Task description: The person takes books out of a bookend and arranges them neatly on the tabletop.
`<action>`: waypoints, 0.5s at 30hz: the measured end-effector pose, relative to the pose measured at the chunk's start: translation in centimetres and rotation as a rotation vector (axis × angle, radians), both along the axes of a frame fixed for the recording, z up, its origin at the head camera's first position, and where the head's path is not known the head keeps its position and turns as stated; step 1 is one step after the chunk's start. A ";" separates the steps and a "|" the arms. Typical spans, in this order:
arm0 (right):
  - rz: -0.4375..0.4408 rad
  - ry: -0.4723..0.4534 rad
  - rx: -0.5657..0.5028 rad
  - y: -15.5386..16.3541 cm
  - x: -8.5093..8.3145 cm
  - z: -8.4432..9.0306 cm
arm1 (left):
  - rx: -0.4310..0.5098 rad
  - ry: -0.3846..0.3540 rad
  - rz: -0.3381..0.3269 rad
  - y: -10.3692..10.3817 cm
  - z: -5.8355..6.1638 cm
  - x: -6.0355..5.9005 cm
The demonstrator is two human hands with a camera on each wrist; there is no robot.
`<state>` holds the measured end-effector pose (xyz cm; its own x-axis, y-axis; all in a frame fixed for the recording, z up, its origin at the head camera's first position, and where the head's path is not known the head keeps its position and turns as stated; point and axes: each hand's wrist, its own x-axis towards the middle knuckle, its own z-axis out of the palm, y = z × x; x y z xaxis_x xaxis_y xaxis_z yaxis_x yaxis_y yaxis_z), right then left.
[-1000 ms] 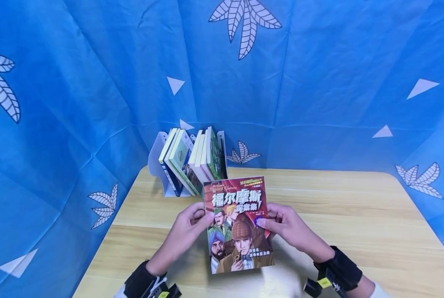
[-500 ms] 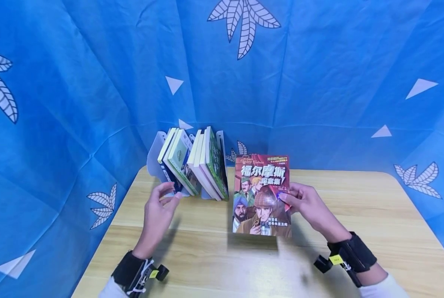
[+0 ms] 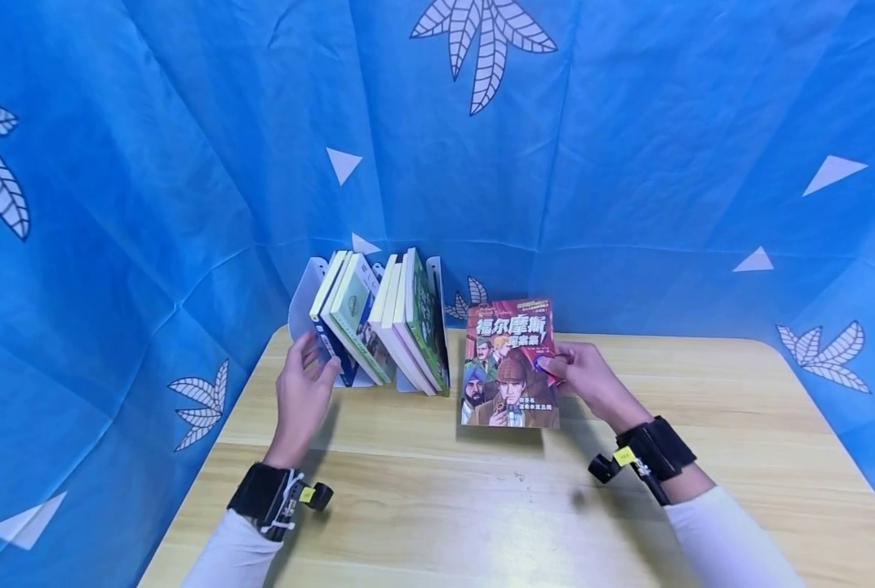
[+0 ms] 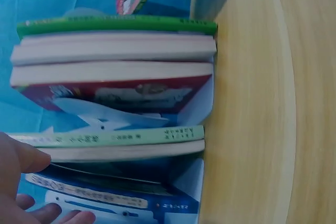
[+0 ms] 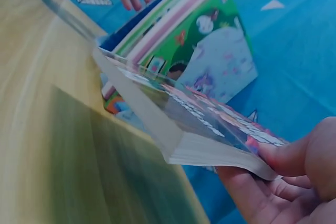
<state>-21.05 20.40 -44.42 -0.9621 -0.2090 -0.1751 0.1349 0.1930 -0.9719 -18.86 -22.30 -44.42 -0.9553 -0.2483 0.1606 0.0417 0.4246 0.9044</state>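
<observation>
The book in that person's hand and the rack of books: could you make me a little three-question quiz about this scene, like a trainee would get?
1. True or false: the left hand grips the red-covered book.
2. Which hand holds the red-covered book? A) left B) right C) both
3. Fill in: the other books stand in a white ______ at the back of the wooden table.

Key
1. False. The left hand is at the leftmost books in the book rack, fingers relaxed.
2. B. The right hand pinches its right edge, thumb on the cover; the book sits just right of the rack.
3. book rack.
</observation>
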 end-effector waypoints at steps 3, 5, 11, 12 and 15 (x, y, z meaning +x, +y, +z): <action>-0.014 -0.039 0.016 -0.5 -1.1 -0.7 | 0.013 -0.005 -0.016 0.0 -0.4 -0.7; -0.019 -0.058 0.033 -0.8 -1.7 -1.1 | 0.014 -0.010 -0.022 0.0 -0.7 -1.1; -0.030 -0.097 0.059 -1.6 -3.4 -2.3 | 0.014 -0.027 -0.014 0.2 -1.2 -1.9; -0.033 -0.106 0.061 -1.7 -3.6 -2.6 | 0.007 -0.028 -0.008 0.2 -1.3 -2.0; -0.046 -0.137 0.059 -2.3 -4.2 -3.2 | -0.019 -0.018 0.009 0.4 -1.5 -2.3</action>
<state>-25.20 18.11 -47.58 -0.9366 -0.1505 -0.3164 0.2760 0.2393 -0.9309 -21.20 -21.93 -45.95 -0.9559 -0.2535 0.1485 0.0220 0.4423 0.8966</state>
